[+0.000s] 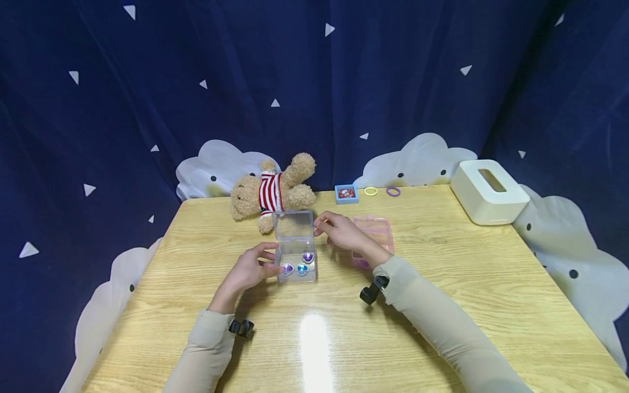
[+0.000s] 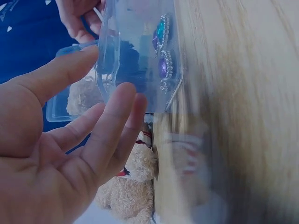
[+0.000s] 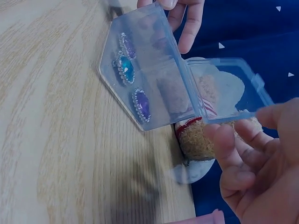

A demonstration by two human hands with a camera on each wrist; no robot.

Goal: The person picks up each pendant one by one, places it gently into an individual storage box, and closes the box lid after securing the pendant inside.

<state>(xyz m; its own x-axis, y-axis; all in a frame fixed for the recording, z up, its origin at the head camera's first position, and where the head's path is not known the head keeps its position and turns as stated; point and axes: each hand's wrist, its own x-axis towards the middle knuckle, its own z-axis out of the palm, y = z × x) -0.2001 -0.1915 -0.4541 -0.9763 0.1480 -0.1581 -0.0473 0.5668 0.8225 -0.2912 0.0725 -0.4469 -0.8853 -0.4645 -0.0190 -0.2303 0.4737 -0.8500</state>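
Observation:
A clear plastic box stands on the table with its hinged lid raised. Inside lie two purple gem rings or ornaments and a teal one, each edged with small clear stones. At the box's left side is my left hand, its thumb near the rim and its fairly straight fingers against the outer wall. My right hand pinches the right edge of the lid between thumb and fingers. In the right wrist view, the gem pieces show through the clear wall.
Behind the box a teddy bear in a striped shirt lies on its side. A pink box sits partly behind my right forearm. Farther back are a small blue box, a yellow ring, a purple ring and a white tissue box.

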